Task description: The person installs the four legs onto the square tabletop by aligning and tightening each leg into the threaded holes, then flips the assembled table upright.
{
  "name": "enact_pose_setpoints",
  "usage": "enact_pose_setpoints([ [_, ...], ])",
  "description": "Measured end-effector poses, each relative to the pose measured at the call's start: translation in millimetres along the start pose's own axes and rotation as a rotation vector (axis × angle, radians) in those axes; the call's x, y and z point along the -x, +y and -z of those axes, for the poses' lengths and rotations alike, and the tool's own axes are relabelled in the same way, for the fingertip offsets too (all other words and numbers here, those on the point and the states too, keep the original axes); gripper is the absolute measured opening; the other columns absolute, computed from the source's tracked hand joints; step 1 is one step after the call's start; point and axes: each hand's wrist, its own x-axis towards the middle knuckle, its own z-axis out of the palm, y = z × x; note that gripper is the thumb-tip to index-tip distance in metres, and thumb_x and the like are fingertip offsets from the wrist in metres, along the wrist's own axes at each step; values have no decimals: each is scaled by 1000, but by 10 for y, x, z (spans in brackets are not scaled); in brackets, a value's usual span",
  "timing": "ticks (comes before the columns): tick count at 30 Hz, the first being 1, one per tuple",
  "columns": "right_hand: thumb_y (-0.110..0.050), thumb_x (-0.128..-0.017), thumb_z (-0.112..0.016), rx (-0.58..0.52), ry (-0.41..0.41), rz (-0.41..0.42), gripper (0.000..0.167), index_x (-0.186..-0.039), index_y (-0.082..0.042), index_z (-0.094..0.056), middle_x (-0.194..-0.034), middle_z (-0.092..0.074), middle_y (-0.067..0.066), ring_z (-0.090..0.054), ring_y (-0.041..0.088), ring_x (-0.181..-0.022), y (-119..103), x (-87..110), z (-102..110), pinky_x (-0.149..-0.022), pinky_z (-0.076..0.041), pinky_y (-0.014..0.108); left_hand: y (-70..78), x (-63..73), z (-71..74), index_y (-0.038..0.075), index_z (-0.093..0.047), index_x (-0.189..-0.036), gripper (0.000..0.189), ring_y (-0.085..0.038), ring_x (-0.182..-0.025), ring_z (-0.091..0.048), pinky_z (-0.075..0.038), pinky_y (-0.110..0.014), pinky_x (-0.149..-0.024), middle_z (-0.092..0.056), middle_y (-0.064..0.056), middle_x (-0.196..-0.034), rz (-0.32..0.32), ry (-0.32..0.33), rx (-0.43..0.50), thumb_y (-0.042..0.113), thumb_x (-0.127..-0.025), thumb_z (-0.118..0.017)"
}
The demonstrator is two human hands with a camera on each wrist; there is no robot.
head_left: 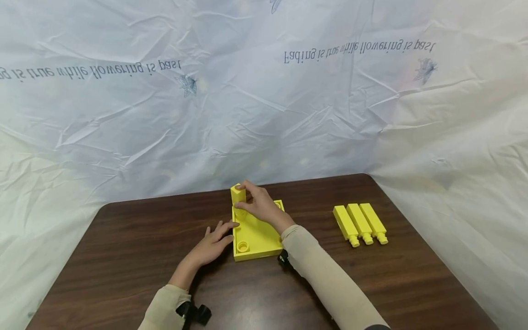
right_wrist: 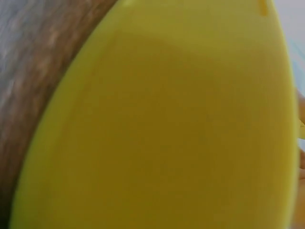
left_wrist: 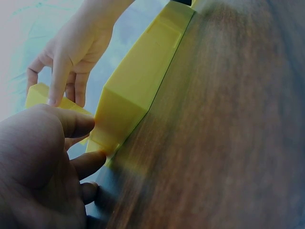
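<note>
A yellow square board (head_left: 261, 234) with a raised rim lies on the table, a round threaded socket (head_left: 243, 247) showing in its near left corner. My right hand (head_left: 262, 207) pinches a yellow square peg (head_left: 238, 196) between thumb and fingers, holding it upright over the board's far left corner. Whether the peg's lower end sits in a socket is hidden. My left hand (head_left: 211, 246) touches the board's left side with extended fingers, as the left wrist view shows on the board's outer wall (left_wrist: 121, 117). The right wrist view is filled by the blurred board surface (right_wrist: 162, 124).
Three yellow square pegs (head_left: 358, 222) with threaded ends lie side by side on the right of the brown wooden table (head_left: 136, 238). A white printed sheet (head_left: 255, 101) hangs behind the table's far edge.
</note>
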Motion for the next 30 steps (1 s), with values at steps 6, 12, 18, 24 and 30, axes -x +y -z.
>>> enact_pose_setpoints([
  [6,-17,-101,-75,-33,-5,-28,39,-134,-11,-57,-134,-67,15,-71,27,-101,-20,2,-16,-83,-60,33,12,8,-3,15,-46,-160,46,-42,-161,-4,13,-66,-123,-28,-17,-171,-9,-4,-7,25,-115,-47],
  [12,-18,-102,-73,-17,0,-39,30,-127,-13,-58,-145,-61,11,-70,23,-103,-44,0,-12,-83,-59,32,-1,-3,1,17,-44,-161,46,-40,-162,-5,13,-65,-124,-27,-15,-172,-9,-6,-2,25,-116,-46],
  [18,-17,-103,-72,10,9,-19,24,-122,-13,-58,-146,-62,8,-68,19,-102,-43,2,-8,-82,-58,31,-5,-4,3,17,-44,-161,46,-41,-161,-4,14,-65,-123,-27,-15,-172,-13,-4,0,25,-116,-45],
  [24,-16,-103,-72,28,37,1,22,-120,-13,-60,-143,-63,8,-65,20,-111,-35,3,-34,-79,-56,32,-11,-8,4,17,-44,-161,46,-40,-162,-4,14,-65,-123,-26,-15,-172,-9,-1,2,25,-116,-45],
  [30,-15,-104,-72,58,56,6,20,-120,-13,-60,-141,-64,7,-64,21,-111,-21,2,-52,-78,-55,33,-6,-10,1,17,-44,-162,47,-40,-162,-5,14,-64,-124,-26,-15,-172,-7,-3,3,25,-116,-45],
])
